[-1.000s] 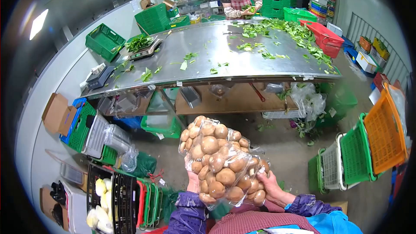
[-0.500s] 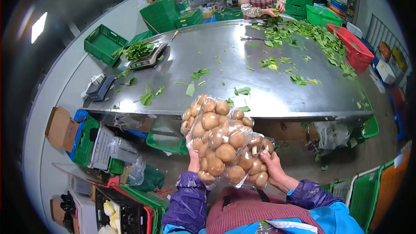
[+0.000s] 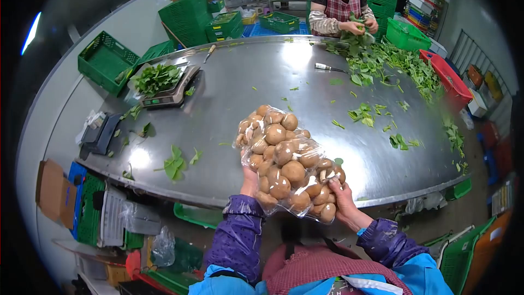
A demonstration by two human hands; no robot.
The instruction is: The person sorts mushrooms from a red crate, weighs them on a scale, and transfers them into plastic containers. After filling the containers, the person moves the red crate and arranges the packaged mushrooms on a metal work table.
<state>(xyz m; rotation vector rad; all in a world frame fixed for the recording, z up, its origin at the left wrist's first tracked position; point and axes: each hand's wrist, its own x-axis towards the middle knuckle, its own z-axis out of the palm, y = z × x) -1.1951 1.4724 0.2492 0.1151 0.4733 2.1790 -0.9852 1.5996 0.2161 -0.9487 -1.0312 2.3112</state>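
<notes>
Brown mushrooms packed in shiny transparent plastic (image 3: 284, 166) fill the space between my two hands, apparently as several packs held together. My left hand (image 3: 249, 180) grips their left side, its fingers mostly hidden behind the plastic. On the right edge, my right hand (image 3: 345, 202) holds the packs with the thumb on top, beside a mushroom whose pale stem shows. The bundle overlaps the near part of the steel table (image 3: 234, 98) in this view.
Leafy greens (image 3: 147, 79) lie on a scale (image 3: 173, 94) at left. Loose leaves (image 3: 174, 164) are scattered about. A knife (image 3: 329, 68) lies near the greens heap (image 3: 404, 65). Across the table a person (image 3: 341, 5) handles leaves. A red crate (image 3: 445, 79) stands at right.
I have come closer to the table, and the mushroom packs, still in both hands, are now over its near edge. The person opposite still handles leaves.
</notes>
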